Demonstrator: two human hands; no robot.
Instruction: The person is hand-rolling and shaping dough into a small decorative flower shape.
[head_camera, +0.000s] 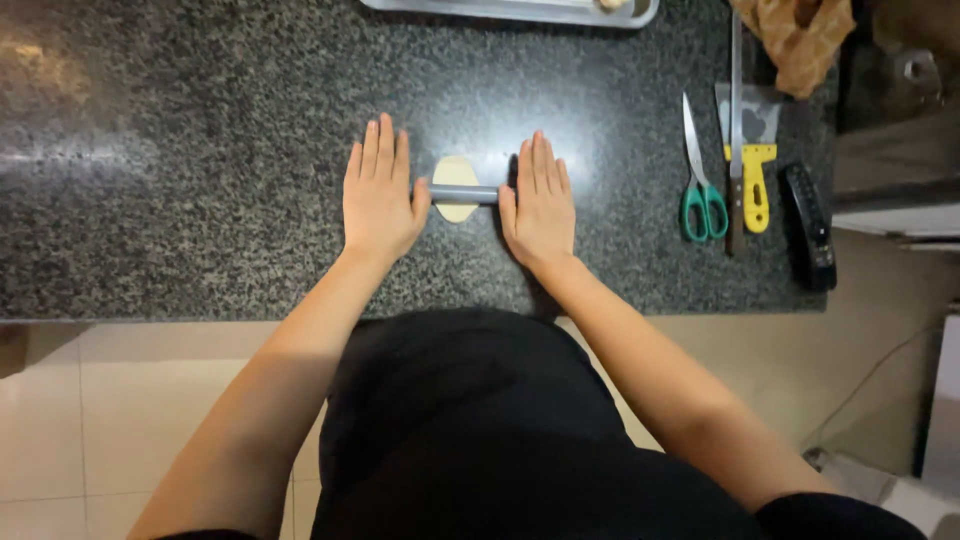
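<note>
A small pale oval of dough (455, 172) lies on the dark speckled granite counter (200, 160). A thin grey rolling pin (463, 194) lies across it. My left hand (380, 190) rests flat, fingers straight, on the pin's left end. My right hand (540, 200) presses flat on the pin's right end in the same way. Both palms cover the pin's ends, so only its middle shows.
Right of my hands lie green-handled scissors (700, 180), a yellow-handled scraper (755, 150), a long knife (736, 120) and a black device (810, 225). A metal tray (520, 10) sits at the far edge. A brown paper bag (800, 35) stands at the back right.
</note>
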